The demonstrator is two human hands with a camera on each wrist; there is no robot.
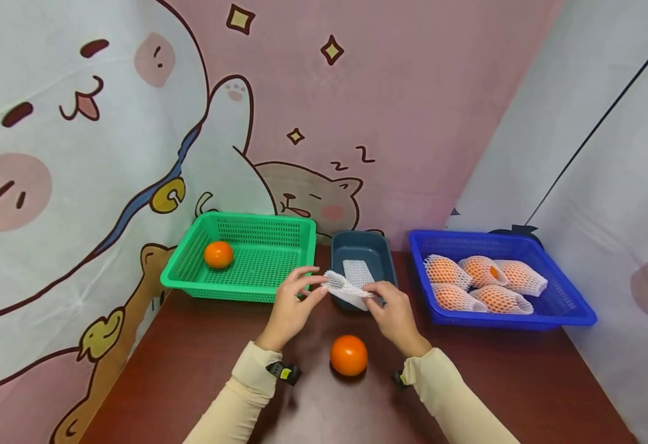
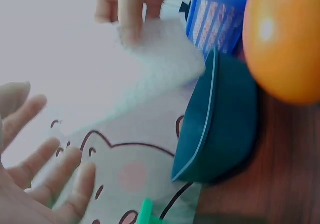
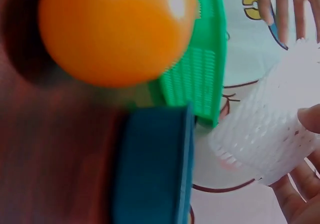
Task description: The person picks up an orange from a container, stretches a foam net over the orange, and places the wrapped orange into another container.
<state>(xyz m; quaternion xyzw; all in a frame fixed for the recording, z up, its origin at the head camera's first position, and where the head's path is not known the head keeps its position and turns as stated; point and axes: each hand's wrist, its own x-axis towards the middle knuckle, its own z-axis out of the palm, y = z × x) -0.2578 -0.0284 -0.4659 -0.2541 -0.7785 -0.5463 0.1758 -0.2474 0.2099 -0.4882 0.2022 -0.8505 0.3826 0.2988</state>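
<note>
A white foam net sleeve (image 1: 342, 285) is held up in the air above the small dark teal bin (image 1: 361, 239). My right hand (image 1: 393, 313) pinches its right end between thumb and fingers; in the right wrist view the sleeve (image 3: 270, 119) hangs flat from that grip. My left hand (image 1: 292, 305) is at the sleeve's other end, its fingers spread apart in the left wrist view. Whether they touch the net is hard to tell. A bare round orange fruit (image 1: 348, 355) sits on the table between my forearms. Another white net sleeve (image 1: 359, 273) lies inside the bin.
At the back left stands a green basket (image 1: 263, 295) with one bare orange fruit (image 1: 218, 254) in it. On the right, a blue basket (image 1: 565, 302) holds several fruits in net sleeves. Printed cloth hangs behind and beside the brown table (image 1: 191, 351).
</note>
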